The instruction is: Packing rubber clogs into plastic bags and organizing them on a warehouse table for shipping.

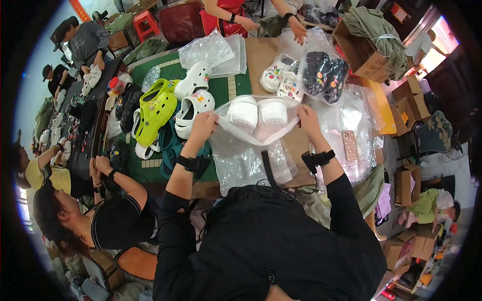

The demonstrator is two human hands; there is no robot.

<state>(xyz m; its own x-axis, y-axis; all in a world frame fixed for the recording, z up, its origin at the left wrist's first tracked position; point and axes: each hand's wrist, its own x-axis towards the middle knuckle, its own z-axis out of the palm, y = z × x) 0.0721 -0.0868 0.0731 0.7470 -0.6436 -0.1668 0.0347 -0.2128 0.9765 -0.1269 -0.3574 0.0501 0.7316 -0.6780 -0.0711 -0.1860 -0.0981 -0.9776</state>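
A pair of white clogs [242, 113] lies side by side inside a clear plastic bag [273, 137] in front of me, heels toward me. My left hand [204, 125] pinches the left corner of the bag's mouth, and my right hand [308, 121] grips the right corner, so the mouth is stretched wide between them. More clear bags [238, 168] lie flat beneath. By my left hand sit white clogs with charms [193, 108] and a yellow-green pair [155, 110]. Beyond my right hand are bagged white clogs with charms [289, 86] and bagged black clogs [321, 75].
A phone [349, 145] rests on flat plastic sheets at the right. Empty clear bags [213, 52] lie at the far side, near a co-worker's hands [297, 31]. An open cardboard box [359, 50] stands far right. Another person [95, 210] sits close at my left.
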